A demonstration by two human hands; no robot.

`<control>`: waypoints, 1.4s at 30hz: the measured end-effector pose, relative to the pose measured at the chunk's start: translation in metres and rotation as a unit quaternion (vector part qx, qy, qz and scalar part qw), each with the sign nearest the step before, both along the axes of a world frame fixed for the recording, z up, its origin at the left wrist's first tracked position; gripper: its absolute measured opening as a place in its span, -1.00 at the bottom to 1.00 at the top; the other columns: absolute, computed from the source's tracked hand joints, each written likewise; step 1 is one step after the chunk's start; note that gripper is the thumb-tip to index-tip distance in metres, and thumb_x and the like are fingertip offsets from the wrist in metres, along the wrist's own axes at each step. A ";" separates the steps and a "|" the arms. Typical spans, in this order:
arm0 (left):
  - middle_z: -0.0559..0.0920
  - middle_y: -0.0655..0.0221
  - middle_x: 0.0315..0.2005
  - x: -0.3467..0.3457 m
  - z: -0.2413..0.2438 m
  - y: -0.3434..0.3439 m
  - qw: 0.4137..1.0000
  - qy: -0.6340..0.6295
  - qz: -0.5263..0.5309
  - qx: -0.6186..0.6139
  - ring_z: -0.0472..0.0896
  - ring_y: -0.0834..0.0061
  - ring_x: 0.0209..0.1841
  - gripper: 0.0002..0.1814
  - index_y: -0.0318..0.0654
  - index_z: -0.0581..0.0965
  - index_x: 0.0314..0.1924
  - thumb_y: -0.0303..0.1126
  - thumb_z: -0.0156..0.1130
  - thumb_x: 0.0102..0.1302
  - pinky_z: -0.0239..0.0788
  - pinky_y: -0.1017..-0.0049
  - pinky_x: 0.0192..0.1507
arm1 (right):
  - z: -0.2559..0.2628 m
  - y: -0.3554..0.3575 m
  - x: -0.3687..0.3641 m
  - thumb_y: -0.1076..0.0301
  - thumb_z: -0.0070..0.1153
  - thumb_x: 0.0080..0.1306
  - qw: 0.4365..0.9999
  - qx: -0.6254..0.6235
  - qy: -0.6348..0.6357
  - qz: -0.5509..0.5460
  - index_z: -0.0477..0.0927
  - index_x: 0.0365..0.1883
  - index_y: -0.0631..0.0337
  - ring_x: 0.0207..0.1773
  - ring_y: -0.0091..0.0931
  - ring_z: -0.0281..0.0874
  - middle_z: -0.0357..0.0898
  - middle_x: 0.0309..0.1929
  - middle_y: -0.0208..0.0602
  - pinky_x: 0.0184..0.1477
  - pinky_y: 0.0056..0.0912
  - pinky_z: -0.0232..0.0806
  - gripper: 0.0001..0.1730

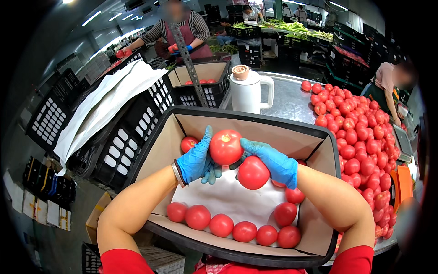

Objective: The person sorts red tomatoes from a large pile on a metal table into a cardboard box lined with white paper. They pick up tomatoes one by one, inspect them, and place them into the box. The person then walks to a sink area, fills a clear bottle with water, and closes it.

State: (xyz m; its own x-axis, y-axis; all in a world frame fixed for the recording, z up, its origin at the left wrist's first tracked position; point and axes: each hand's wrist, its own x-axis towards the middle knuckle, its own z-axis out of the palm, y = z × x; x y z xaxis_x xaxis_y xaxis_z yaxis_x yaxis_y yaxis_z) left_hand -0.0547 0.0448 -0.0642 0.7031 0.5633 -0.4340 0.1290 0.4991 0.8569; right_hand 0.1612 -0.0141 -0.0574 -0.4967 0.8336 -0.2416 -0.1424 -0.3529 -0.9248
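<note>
Both my hands wear blue gloves and are raised over a black plastic crate (239, 262) lined with brown board and white paper (236, 195). Between the fingertips of my left hand (198, 159) and my right hand (272, 159) is a large red tomato (226, 147), stem scar up. A second tomato (253, 172) sits lower, in the grip of my right hand, whose lower fingers are partly hidden. Inside the crate, a row of tomatoes (221, 225) runs along the near wall and more (285, 214) along the right wall. Another tomato (189, 144) lies at the far left corner.
A heap of tomatoes (359, 137) covers the right of a metal table (291, 99). Beyond the crate stand a white jug (245, 92) and a perforated metal post (188, 61). Black crates with white paper (109, 106) are at left. A person (181, 34) holds tomatoes; another (385, 82) is at right.
</note>
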 end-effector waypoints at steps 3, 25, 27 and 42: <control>0.54 0.25 -0.68 -0.001 0.001 -0.002 0.999 0.037 0.007 0.030 0.46 0.45 -0.82 -0.06 -0.24 0.38 0.06 0.50 -0.41 0.14 0.27 0.58 -0.86 | 0.002 -0.001 0.001 -0.31 -0.28 0.31 0.999 -0.014 0.034 0.018 0.35 0.14 0.26 -0.10 -0.45 0.53 0.54 -0.14 -0.14 -0.01 -0.38 0.40 -0.21; 0.56 0.33 -0.62 -0.004 0.015 -0.010 0.992 -0.030 0.053 0.109 0.53 0.46 -0.63 -0.38 -0.26 0.47 -0.04 0.19 -0.20 0.35 0.34 0.55 -0.64 | 0.025 -0.009 0.004 -0.12 -0.18 0.32 0.988 -0.066 0.141 0.002 0.35 0.09 0.30 -0.28 -0.26 0.61 0.53 -0.13 0.02 -0.27 -0.23 0.52 -0.35; 0.56 0.33 -0.61 -0.001 0.017 -0.012 0.990 -0.049 0.058 0.118 0.54 0.45 -0.61 -0.39 -0.25 0.47 -0.06 0.18 -0.19 0.35 0.35 0.54 -0.61 | 0.028 -0.009 0.010 -0.08 -0.15 0.33 0.985 -0.066 0.160 0.023 0.33 0.11 0.28 -0.26 -0.24 0.60 0.51 -0.12 0.05 -0.19 -0.16 0.51 -0.38; 0.59 0.22 -0.45 -0.002 0.014 -0.015 0.986 -0.084 0.093 0.111 0.59 0.38 -0.46 -0.50 -0.26 0.50 -0.21 0.05 -0.20 0.40 0.46 0.39 -0.43 | 0.033 -0.017 0.014 -0.05 0.04 0.25 0.955 -0.019 0.295 -0.014 0.33 0.11 0.28 -0.22 -0.39 0.61 0.53 -0.08 -0.11 -0.12 -0.40 0.48 -0.36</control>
